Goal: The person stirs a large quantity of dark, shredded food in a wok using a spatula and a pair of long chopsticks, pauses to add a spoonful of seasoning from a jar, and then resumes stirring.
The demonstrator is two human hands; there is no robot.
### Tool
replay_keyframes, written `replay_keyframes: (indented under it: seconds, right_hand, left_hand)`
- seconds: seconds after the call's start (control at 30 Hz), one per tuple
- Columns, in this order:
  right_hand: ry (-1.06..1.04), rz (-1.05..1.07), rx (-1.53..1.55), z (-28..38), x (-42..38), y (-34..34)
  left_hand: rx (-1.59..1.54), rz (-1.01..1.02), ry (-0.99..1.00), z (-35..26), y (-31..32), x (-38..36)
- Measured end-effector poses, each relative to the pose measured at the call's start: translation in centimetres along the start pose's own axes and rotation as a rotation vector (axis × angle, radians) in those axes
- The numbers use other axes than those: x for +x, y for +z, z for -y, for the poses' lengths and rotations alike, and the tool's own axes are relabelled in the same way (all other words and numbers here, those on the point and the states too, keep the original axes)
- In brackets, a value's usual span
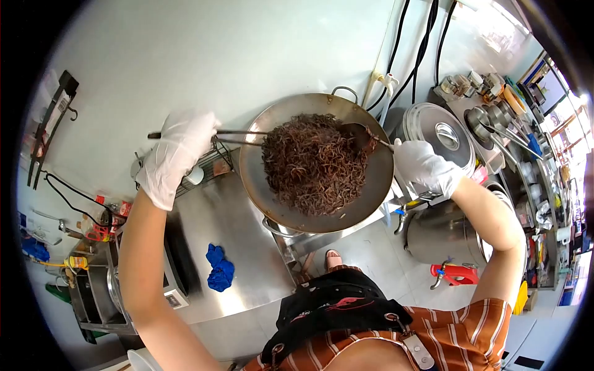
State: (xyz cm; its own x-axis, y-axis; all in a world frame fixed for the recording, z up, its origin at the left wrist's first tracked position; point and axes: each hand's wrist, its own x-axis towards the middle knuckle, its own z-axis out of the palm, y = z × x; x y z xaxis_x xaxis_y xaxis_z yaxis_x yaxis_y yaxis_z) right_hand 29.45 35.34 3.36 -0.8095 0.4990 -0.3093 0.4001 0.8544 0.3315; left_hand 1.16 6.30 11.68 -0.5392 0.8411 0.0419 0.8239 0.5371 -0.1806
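Observation:
A wide metal wok [253, 176] holds a heap of dark brown noodles [312, 170]. My left hand [182, 148], in a white glove, is closed round a pair of long chopsticks [238, 132] at the wok's left; their tips reach the noodles' left edge. On the right, my gloved right hand [427, 166] grips the handle of a ladle [356, 135], whose dark bowl rests against the noodles' upper right side.
A steel counter [216, 210] at the left bears a blue cloth [219, 268]. Right of the wok are a lidded pot [438, 133], a large steel container [436, 232] with a tap and several jars [461, 83]. A wire rack [213, 164] stands by the wall.

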Motion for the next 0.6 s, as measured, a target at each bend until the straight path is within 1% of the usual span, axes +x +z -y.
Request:
replay_keyframes:
  seconds: [0.03,0.07,0.1,0.17,0.2,0.23,0.3,0.33,0.4,0.43,0.47,0.5,0.57,0.6]
  right_hand:
    - [-0.09,0.088,-0.04,-0.4,0.5,-0.5]
    - [-0.18,0.175,-0.081,-0.7,1.0,-1.2]
    - [-0.181,0.176,-0.087,-0.8,1.5,-2.2]
    - [-0.108,0.416,0.099,-0.6,2.1,-4.6]
    - [-0.065,0.371,0.223,-0.8,1.5,-6.1]
    - [-0.079,0.446,0.189,-1.0,1.9,-7.0]
    - [0.039,0.638,0.216,-0.7,3.0,-8.2]
    - [0.038,0.637,0.213,-0.6,3.3,-8.4]
    - [0.157,0.92,0.291,-0.6,4.2,-8.3]
    - [0.15,0.919,0.291,-1.3,5.1,-6.4]
    - [0.092,1.019,0.543,-2.3,6.3,-3.1]
    - [0.032,1.106,0.798,-2.7,7.3,-0.9]
    - [0.095,0.832,1.024,1.8,4.7,1.5]
    - [0.087,0.714,1.237,4.0,4.3,5.7]
  left_hand:
    - [-0.044,0.001,0.009,0.9,1.3,-0.5]
    - [0.06,0.06,0.021,1.6,2.4,-0.5]
    - [0.055,0.059,0.019,1.6,2.9,-0.7]
    - [0.062,0.183,-0.128,1.8,3.8,-1.5]
    - [0.084,0.116,-0.087,2.0,4.4,-2.1]
    - [0.078,0.119,-0.093,2.1,4.9,-2.2]
    - [0.026,0.231,-0.1,2.1,5.7,-1.9]
    - [0.035,0.178,-0.041,2.9,7.6,-1.7]
    - [0.014,0.176,-0.058,2.1,7.8,-1.4]
    - [-0.003,0.176,-0.071,2.0,7.9,-1.2]
    - [-0.025,0.143,-0.048,2.2,9.1,-0.9]
    - [-0.035,0.238,-0.097,1.6,9.1,-0.5]
    - [-0.154,0.284,-0.098,1.0,13.1,0.3]
    - [-0.266,0.28,-0.069,-0.3,14.2,0.0]
